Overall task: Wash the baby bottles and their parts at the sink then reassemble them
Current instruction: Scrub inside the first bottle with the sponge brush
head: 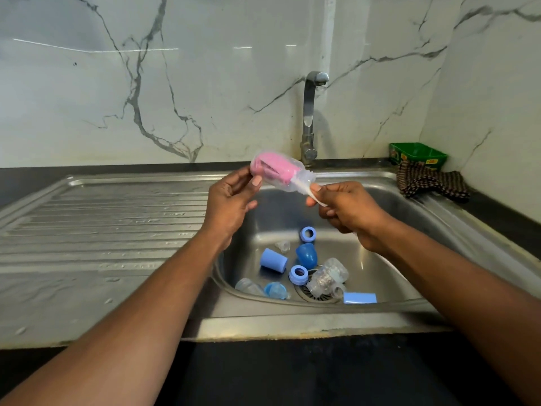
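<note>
Head view, our left hand gripping clear bottle base, long axis level, neck pointing right, our right hand pinching white brush handle just beyond the neck, pink sponge inside.

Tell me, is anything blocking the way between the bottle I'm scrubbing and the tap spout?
Nothing visible does. The left hand holds the bottle over the sink, the right hand holds the brush handle, and only open air separates the bottle from the tap spout.

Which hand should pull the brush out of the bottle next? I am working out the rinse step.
The right hand: it already pinches the white brush handle at the mouth of the bottle, while the left hand grips the bottle's base and can steady it over the sink.
</note>
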`<state>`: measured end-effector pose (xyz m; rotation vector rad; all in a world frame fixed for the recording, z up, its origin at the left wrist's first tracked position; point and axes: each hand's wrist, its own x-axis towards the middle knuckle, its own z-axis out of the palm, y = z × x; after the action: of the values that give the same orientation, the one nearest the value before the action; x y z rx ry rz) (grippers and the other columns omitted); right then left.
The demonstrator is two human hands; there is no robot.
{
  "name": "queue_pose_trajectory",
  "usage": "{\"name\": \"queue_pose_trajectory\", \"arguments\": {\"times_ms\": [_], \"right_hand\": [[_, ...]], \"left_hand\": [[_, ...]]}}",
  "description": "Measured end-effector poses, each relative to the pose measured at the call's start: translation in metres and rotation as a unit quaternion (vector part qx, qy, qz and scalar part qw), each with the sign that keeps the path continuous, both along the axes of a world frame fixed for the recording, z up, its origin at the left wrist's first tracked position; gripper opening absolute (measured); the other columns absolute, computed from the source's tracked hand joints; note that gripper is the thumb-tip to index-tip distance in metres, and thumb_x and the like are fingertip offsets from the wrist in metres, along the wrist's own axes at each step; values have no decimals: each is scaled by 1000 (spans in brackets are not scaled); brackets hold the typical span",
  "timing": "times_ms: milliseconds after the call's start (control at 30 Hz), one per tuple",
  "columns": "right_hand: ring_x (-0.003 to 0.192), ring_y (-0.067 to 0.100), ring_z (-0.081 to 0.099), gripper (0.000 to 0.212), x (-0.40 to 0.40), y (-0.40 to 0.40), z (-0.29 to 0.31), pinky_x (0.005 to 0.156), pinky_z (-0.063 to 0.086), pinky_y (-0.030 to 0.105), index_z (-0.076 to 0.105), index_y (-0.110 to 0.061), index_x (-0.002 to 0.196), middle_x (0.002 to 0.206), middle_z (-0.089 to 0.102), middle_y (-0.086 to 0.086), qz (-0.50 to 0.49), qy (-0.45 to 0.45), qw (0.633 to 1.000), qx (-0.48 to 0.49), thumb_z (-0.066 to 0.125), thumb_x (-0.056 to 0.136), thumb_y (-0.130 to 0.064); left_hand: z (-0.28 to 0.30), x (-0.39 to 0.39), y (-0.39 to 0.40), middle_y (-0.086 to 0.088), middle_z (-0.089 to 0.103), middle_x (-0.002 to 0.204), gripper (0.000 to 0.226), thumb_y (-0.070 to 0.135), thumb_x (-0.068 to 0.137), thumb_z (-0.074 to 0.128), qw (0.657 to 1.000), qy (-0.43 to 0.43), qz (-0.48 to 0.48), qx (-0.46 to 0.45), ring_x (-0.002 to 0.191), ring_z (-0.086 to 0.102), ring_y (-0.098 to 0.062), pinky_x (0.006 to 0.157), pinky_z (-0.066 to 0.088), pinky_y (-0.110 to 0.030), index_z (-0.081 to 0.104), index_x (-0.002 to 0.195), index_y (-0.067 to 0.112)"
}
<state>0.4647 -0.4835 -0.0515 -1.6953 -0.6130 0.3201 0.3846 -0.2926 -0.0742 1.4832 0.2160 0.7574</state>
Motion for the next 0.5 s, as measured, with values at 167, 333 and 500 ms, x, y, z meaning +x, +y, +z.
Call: {"name": "queue_pose_trajectory", "arguments": {"times_ms": [167,333,500], "right_hand": [[49,10,45,32,4,8,-11,48,39,19,75,-9,80,53,53,-1,-49,-151,983,-91,58,100,-29],[45,7,43,33,-3,16,-19,54,39,28,75,-22,81,53,57,-5,-33,-278,940,-195,57,98,-44],[51,11,46,31,-2,15,-14,57,43,27,76,-12,83,55,55,0,-22,-162,982,-93,60,99,-32]], "left_hand": [[10,0,1,2,70,110,21,10,97,55,992,3,96,-84,97,63,-20,81,53,-38,66,108,23],[7,1,3,0,69,83,38,56,84,69,981,97,169,6,76,65,-18,67,52,-30,65,80,18],[4,3,1,-3,70,104,29,18,86,75,996,-13,73,-49,88,65,-13,66,55,-24,66,112,10]]}}
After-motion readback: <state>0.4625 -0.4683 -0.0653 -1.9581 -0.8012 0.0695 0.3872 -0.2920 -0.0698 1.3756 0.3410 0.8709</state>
